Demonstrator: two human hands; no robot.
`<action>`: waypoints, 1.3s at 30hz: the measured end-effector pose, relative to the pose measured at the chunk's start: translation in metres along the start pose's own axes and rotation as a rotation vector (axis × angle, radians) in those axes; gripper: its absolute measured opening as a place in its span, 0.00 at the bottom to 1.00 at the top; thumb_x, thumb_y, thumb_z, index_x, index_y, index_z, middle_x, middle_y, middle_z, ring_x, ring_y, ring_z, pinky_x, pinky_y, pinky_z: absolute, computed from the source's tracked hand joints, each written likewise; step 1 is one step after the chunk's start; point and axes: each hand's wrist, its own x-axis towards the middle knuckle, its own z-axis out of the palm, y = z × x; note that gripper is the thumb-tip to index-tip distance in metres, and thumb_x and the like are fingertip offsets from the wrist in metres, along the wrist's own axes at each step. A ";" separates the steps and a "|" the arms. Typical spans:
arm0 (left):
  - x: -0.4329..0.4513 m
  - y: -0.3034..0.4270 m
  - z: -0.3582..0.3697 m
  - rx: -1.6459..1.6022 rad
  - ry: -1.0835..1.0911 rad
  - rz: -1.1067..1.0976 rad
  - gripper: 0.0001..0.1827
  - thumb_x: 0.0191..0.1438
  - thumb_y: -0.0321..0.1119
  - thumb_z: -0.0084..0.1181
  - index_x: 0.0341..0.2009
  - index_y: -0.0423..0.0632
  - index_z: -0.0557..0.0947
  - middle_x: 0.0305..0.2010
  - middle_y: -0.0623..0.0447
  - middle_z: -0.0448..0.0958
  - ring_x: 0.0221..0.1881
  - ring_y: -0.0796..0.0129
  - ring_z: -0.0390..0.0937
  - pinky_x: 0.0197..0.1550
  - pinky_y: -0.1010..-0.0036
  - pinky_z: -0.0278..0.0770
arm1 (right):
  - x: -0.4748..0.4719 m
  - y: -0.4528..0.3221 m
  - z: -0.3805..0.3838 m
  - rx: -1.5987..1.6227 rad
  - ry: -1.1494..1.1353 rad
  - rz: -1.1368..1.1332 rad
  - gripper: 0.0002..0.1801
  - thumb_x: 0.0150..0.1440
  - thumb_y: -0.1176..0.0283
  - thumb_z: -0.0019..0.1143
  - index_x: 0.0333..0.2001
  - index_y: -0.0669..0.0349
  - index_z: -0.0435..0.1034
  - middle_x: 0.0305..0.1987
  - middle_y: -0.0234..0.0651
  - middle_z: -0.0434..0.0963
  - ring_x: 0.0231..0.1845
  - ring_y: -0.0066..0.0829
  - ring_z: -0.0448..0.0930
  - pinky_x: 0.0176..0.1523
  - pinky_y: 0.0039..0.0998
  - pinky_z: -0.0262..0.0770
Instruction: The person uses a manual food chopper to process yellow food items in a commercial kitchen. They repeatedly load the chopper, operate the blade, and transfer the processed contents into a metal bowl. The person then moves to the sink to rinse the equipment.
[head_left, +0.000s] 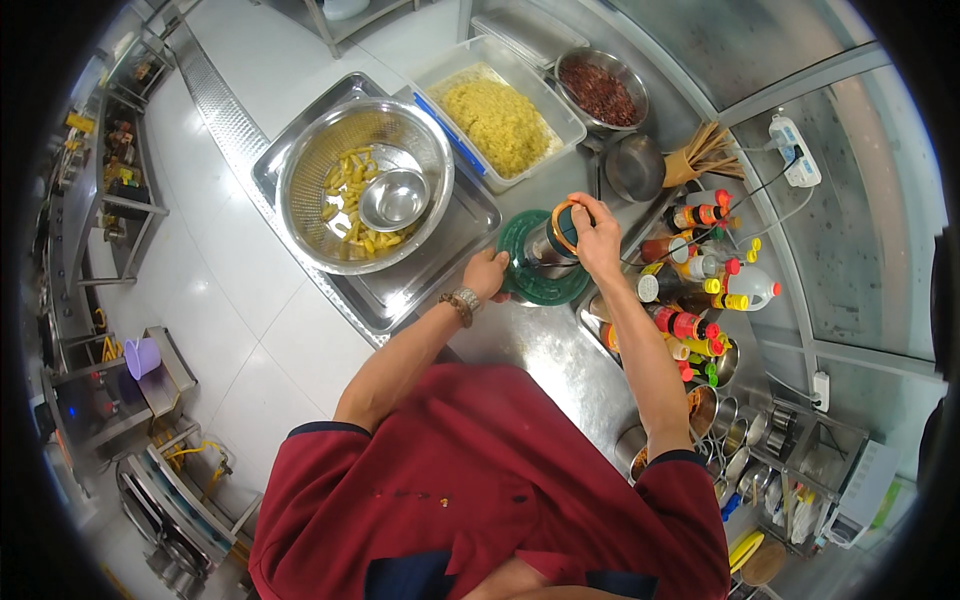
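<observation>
A steel cylinder with a dark top, which looks like a motor housing (541, 244), stands on a round green lid (559, 291) over a metal container on the worktop. My right hand (598, 238) grips the top of this cylinder, where an orange ring (556, 225) stands up beside my fingers. On the left edge of the green lid rests my left hand (486, 274), its thumb on the rim. A dark cord runs out from the cylinder. Most of the container under the lid is hidden.
Left, a perforated steel basin (300, 191) with yellow-green pieces and a steel bowl (394, 201) sits on a steel tray (397, 300). Behind stand a plastic tub (570, 139) of yellow mash and a pot (637, 75) of red chillies. Several sauce bottles (675, 322) crowd the right.
</observation>
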 end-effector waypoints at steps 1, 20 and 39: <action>-0.001 0.000 -0.001 -0.003 -0.013 -0.003 0.17 0.68 0.43 0.44 0.45 0.42 0.75 0.29 0.48 0.78 0.17 0.63 0.77 0.16 0.72 0.76 | 0.000 -0.001 0.002 -0.011 0.001 -0.010 0.12 0.61 0.70 0.52 0.45 0.59 0.78 0.41 0.41 0.79 0.43 0.39 0.79 0.51 0.31 0.72; -0.006 -0.004 -0.010 -0.103 -0.072 0.013 0.16 0.70 0.44 0.42 0.43 0.43 0.73 0.27 0.49 0.78 0.16 0.66 0.75 0.16 0.74 0.75 | 0.007 -0.022 0.013 -0.085 -0.069 -0.026 0.13 0.61 0.68 0.51 0.45 0.58 0.79 0.41 0.43 0.79 0.42 0.44 0.79 0.49 0.34 0.73; -0.007 0.016 0.011 0.095 0.024 0.019 0.21 0.68 0.44 0.45 0.48 0.35 0.73 0.34 0.44 0.78 0.19 0.59 0.79 0.18 0.69 0.79 | 0.005 0.025 -0.013 0.160 -0.018 0.090 0.11 0.62 0.71 0.51 0.44 0.62 0.77 0.43 0.35 0.78 0.46 0.29 0.77 0.53 0.27 0.70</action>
